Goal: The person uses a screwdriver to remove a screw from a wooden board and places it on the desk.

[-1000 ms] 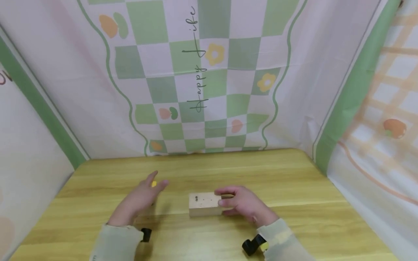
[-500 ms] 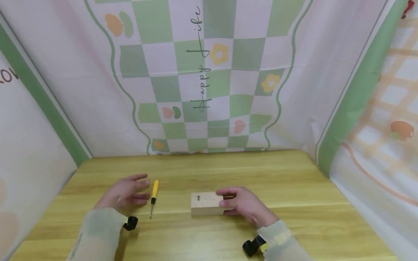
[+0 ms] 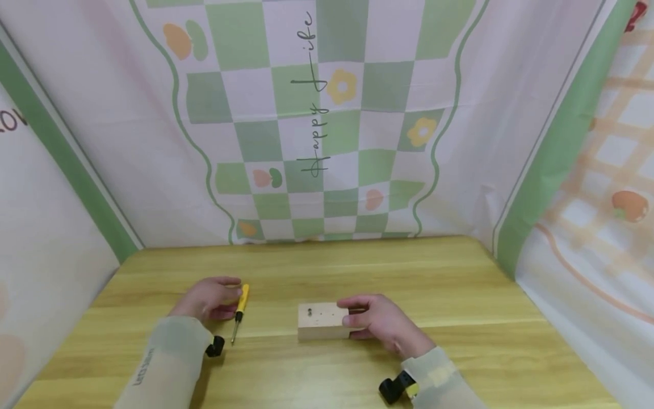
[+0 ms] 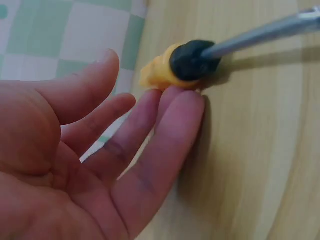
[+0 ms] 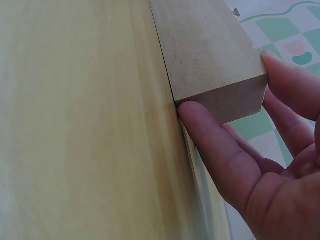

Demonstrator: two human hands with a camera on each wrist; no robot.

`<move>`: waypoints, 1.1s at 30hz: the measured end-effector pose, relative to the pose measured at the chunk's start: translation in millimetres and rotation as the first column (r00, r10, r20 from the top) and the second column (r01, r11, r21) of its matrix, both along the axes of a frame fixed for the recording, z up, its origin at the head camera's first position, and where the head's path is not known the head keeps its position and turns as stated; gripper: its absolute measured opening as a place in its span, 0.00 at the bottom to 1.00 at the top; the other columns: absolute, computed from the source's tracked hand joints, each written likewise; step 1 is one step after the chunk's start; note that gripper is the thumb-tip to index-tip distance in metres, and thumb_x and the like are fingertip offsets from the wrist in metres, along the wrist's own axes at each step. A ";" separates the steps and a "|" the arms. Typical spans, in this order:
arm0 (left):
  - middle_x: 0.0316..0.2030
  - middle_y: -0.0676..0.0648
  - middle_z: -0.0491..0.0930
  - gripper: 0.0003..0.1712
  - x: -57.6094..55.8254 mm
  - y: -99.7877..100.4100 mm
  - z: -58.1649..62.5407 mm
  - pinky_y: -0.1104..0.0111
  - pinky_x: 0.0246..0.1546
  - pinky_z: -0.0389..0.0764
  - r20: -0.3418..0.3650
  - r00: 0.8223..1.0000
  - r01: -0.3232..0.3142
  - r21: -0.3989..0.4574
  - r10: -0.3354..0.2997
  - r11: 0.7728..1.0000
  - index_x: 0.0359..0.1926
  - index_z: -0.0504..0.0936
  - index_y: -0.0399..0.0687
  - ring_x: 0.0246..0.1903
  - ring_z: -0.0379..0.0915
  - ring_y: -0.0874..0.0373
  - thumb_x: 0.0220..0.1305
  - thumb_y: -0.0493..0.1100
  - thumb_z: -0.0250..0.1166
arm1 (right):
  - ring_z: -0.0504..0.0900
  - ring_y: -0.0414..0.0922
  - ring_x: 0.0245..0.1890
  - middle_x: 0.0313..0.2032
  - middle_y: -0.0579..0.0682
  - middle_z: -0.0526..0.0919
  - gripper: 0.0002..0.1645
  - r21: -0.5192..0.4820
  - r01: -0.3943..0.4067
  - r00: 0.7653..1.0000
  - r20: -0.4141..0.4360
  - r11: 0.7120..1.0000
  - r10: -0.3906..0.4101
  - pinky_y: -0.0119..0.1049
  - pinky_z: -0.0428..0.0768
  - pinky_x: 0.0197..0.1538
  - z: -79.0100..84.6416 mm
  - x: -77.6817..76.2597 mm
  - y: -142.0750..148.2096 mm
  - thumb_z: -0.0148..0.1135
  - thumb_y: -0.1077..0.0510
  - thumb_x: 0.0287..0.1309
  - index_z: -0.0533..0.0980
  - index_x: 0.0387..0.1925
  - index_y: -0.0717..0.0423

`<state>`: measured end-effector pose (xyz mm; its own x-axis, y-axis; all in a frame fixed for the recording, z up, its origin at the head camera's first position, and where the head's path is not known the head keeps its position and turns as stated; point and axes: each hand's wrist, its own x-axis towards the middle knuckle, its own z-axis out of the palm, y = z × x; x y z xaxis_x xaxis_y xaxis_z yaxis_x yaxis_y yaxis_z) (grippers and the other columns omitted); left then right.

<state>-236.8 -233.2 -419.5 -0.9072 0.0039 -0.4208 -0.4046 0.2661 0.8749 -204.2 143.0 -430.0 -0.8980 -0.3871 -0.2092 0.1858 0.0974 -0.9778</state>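
Observation:
A yellow-handled screwdriver [image 3: 243, 299] lies on the table, its metal shaft pointing toward the person. Beside its handle is my left hand [image 3: 211, 297], fingers loosely bent and fingertips right at the handle. In the left wrist view the thumb stays apart from the screwdriver [image 4: 185, 62]. A pale wooden block [image 3: 323, 321] rests near the middle, with a small dark screw [image 3: 309, 312] at the left of its top and a few small holes. My right hand [image 3: 380, 319] holds the block's right end; the right wrist view has thumb and fingers at opposite edges of that end.
The wood-grain table [image 3: 434, 272] ends at a patterned cloth wall [image 3: 332, 113] behind, with more cloth at both sides. Small black cameras [image 3: 215, 346] are strapped at both wrists.
My left hand drew left off the screwdriver, uncovering it, then came back right to its handle. The screwdriver turned slightly. My right hand and the block stayed in place.

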 end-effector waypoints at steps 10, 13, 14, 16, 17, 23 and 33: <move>0.41 0.39 0.81 0.28 1.1 21.9 1.1 0.61 0.31 0.85 -0.050 0.998 0.025 -0.314 -0.043 0.949 0.62 0.75 0.31 0.33 0.79 0.51 0.61 0.33 0.69 | 0.80 0.52 0.47 0.56 0.61 0.76 0.27 0.012 -0.009 1.000 -0.009 1.000 0.009 0.50 0.84 0.48 -1.2 0.2 1.1 0.71 0.66 0.56 0.76 0.59 0.67; 0.42 0.38 0.80 0.28 1.1 22.5 -0.2 0.62 0.30 0.84 -0.044 0.998 0.020 -0.294 -0.034 0.956 0.62 0.74 0.30 0.33 0.78 0.50 0.60 0.31 0.67 | 0.80 0.52 0.48 0.56 0.61 0.76 0.27 0.015 -0.012 1.000 -0.010 1.000 0.013 0.49 0.84 0.48 -2.0 -0.5 1.0 0.71 0.66 0.56 0.76 0.59 0.66; 0.42 0.38 0.79 0.28 1.4 22.1 -0.4 0.62 0.29 0.84 -0.042 0.999 0.020 -0.279 -0.033 0.960 0.62 0.74 0.30 0.33 0.78 0.49 0.60 0.31 0.65 | 0.80 0.52 0.48 0.56 0.61 0.76 0.27 0.016 -0.011 1.000 -0.009 1.000 0.011 0.49 0.84 0.48 -2.1 -0.7 0.9 0.71 0.66 0.56 0.76 0.58 0.66; 0.43 0.37 0.78 0.29 2.5 20.9 -0.9 0.61 0.30 0.84 -0.036 0.999 0.014 -0.220 -0.023 0.975 0.62 0.72 0.29 0.33 0.77 0.48 0.59 0.29 0.63 | 0.80 0.52 0.48 0.56 0.61 0.76 0.27 0.016 -0.012 1.000 -0.010 1.000 0.012 0.49 0.84 0.48 -2.3 -0.8 1.0 0.71 0.66 0.56 0.76 0.58 0.66; 0.43 0.36 0.77 0.29 3.0 20.3 -1.0 0.60 0.30 0.84 -0.034 0.999 0.010 -0.184 -0.017 0.983 0.63 0.71 0.30 0.34 0.77 0.47 0.59 0.29 0.62 | 0.80 0.52 0.48 0.56 0.61 0.76 0.27 0.016 -0.013 1.000 -0.012 1.000 0.013 0.49 0.84 0.48 -2.3 -0.8 1.3 0.71 0.66 0.56 0.76 0.58 0.66; 0.41 0.36 0.75 0.28 8.1 17.2 -3.4 0.58 0.33 0.85 -0.042 0.999 -0.003 0.024 0.004 1.000 0.62 0.67 0.31 0.34 0.78 0.47 0.61 0.29 0.59 | 0.80 0.51 0.46 0.55 0.60 0.76 0.27 0.011 -0.014 1.000 -0.016 1.000 0.014 0.50 0.84 0.47 -1.9 0.0 2.0 0.70 0.67 0.57 0.76 0.59 0.67; 0.53 0.32 0.75 0.37 16.8 20.6 6.8 0.57 0.42 0.84 -0.113 0.994 0.036 0.432 0.014 0.901 0.73 0.54 0.40 0.43 0.80 0.44 0.69 0.32 0.61 | 0.80 0.50 0.46 0.55 0.59 0.76 0.27 0.013 -0.010 1.000 0.000 1.000 0.010 0.50 0.84 0.47 -1.0 0.2 2.0 0.71 0.66 0.57 0.76 0.59 0.66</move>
<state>-220.0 -212.6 -412.6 -0.9464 0.1731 -0.2727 -0.2983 -0.1449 0.9434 -204.0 145.0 -431.0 -0.8940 -0.3937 -0.2141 0.1847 0.1115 -0.9764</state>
